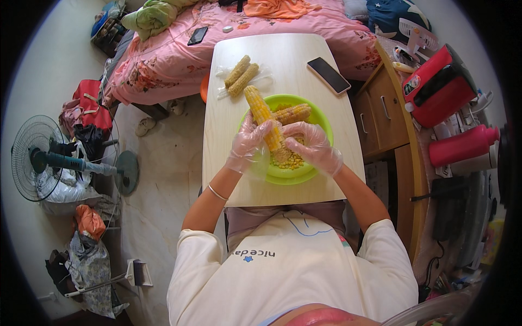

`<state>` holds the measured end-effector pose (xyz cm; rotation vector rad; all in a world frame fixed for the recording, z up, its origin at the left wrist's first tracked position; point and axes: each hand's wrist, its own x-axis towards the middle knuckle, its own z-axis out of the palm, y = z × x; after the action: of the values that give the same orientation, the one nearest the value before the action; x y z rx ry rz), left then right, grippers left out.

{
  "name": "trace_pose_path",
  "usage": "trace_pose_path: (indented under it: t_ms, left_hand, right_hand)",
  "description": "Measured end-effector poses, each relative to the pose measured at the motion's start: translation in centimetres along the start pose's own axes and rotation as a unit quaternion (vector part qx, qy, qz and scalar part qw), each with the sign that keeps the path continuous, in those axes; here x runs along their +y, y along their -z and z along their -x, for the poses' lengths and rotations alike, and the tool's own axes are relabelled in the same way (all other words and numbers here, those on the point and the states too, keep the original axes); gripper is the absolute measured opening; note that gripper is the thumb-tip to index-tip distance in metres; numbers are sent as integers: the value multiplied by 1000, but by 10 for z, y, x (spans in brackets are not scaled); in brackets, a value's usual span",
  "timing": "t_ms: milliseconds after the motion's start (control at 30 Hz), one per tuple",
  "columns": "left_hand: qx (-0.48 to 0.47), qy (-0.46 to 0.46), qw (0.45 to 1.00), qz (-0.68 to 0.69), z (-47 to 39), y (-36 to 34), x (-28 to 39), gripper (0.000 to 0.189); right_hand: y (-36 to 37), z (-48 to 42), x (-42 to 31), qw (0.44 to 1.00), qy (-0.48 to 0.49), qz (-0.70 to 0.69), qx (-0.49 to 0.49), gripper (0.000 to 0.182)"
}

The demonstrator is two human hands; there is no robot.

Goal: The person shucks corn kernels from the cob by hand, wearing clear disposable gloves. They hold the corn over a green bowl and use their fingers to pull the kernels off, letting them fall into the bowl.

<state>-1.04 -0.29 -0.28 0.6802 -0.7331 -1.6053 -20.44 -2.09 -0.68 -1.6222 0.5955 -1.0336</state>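
Note:
My left hand, in a clear plastic glove, is closed around a corn cob that slants over a lime green basin. Kernels still cover most of this cob, while its lower end is bare. My right hand, gloved too, has its thumb and fingers at the cob's lower right side; whether it grips the cob or only touches it is hard to see. Loose kernels lie in the basin below. Behind my right hand, another corn cob, yellow and purplish, rests in the basin.
Two stripped cobs lie on a clear plastic bag at the table's far left. A smartphone sits at the far right. A wooden drawer cabinet stands on the right, a fan on the left, a bed beyond.

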Motion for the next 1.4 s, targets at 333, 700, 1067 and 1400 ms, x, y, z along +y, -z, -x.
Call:
trace_pose_path:
  t_ms: [333, 700, 1067, 1400]
  left_hand:
    - [-6, -15, 996, -84, -4, 6, -9, 75]
    - [-16, -18, 994, -111, -5, 7, -11, 80]
    - [-28, -2, 998, -49, -7, 10, -12, 71]
    - [-24, -9, 998, -59, -6, 9, -11, 71]
  right_hand:
    - [-3, 2, -2, 998, -41, 35, -28, 15]
    - [-1, 8, 17, 997, -54, -15, -45, 14]
    - [5, 7, 8, 993, -72, 79, -52, 12]
    - [3, 8, 10, 993, -94, -33, -67, 10]
